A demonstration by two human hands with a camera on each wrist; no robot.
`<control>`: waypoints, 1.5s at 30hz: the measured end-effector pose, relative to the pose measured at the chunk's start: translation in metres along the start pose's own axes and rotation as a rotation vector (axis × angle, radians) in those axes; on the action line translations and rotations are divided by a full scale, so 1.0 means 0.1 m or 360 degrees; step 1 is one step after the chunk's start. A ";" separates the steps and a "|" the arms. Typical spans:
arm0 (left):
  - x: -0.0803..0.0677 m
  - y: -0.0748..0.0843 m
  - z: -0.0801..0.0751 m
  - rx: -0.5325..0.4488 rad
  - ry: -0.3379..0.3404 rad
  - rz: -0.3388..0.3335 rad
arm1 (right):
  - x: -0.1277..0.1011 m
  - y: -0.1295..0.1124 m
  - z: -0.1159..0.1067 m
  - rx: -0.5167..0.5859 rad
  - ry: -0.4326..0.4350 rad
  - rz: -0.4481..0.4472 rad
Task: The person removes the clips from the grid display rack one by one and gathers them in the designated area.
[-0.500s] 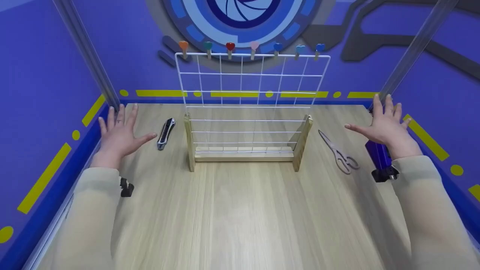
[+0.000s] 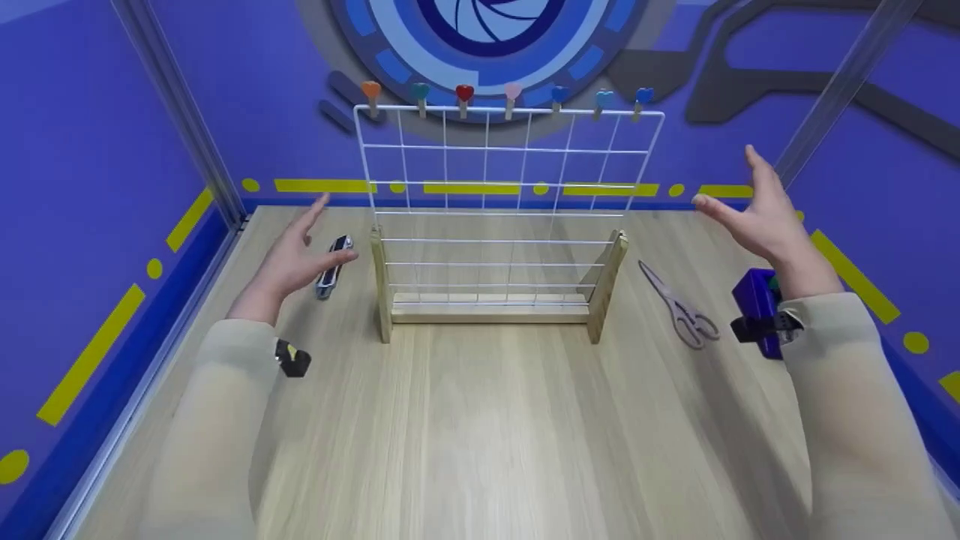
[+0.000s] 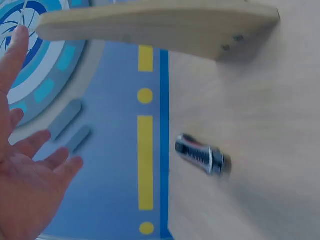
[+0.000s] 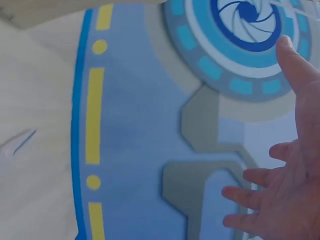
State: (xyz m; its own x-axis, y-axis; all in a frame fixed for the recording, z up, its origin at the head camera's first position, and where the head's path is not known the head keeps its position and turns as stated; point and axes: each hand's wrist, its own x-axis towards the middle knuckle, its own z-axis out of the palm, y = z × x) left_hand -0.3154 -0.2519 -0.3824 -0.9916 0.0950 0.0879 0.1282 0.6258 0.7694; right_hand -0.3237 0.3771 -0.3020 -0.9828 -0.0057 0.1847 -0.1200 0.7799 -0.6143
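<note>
We see a light wooden table (image 2: pixel 480 420) walled in by purple panels with yellow dashes. At its middle stands a white wire grid (image 2: pixel 510 195), upright and set into a wooden stand (image 2: pixel 491 307) with 2 slanted end pieces. Along the grid's top wire sit 7 small heart-topped clips (image 2: pixel 465 95) in orange, teal, red, pink and blue shades.

Our left hand (image 2: pixel 296 259) is raised above the table on the left of the stand, fingers straight and spread, palm turned inward, holding nothing. Just beside it, between the hand and the stand's left end piece, a black-and-silver utility knife (image 2: pixel 333 265) lies flat on the wood; the left wrist view shows it lying apart from the hand (image 3: pixel 30 170).

Our right hand (image 2: pixel 757 217) is lifted higher, on the right of the grid, fingers extended and relaxed, thumb pointing toward the grid, empty as well. Below it, near the stand's right end piece, a pair of scissors (image 2: pixel 679 304) lies flat with its handles toward us, well apart from the hand.
</note>
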 end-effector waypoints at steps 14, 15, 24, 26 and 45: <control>0.19 -0.02 0.36 -0.0779 -0.0071 0.0119 | 0.17 -0.70 0.08 0.0972 0.0211 -0.0243; 0.20 -0.03 0.38 -0.0815 -0.0070 0.0112 | 0.18 -0.75 0.09 0.1056 0.0209 -0.0262; 0.21 -0.05 0.52 -0.0845 -0.0113 0.0054 | 0.31 -1.05 0.12 0.1412 0.0149 -0.0377; 0.22 -0.07 0.54 -0.0876 -0.0105 0.0044 | 0.35 -1.10 0.10 0.1491 0.0104 -0.0390; 0.27 -0.12 0.61 -0.0994 -0.0056 0.0049 | 0.53 -1.30 0.05 0.1419 -0.0015 -0.0348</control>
State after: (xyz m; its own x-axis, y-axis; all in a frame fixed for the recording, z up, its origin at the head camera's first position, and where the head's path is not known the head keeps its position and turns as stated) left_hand -0.3428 -0.2099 -0.4281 -0.9851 0.1377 0.1030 0.1112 0.0528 0.9924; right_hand -0.3610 0.2722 -0.2167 -0.9259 -0.1045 0.3630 -0.3639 -0.0107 -0.9314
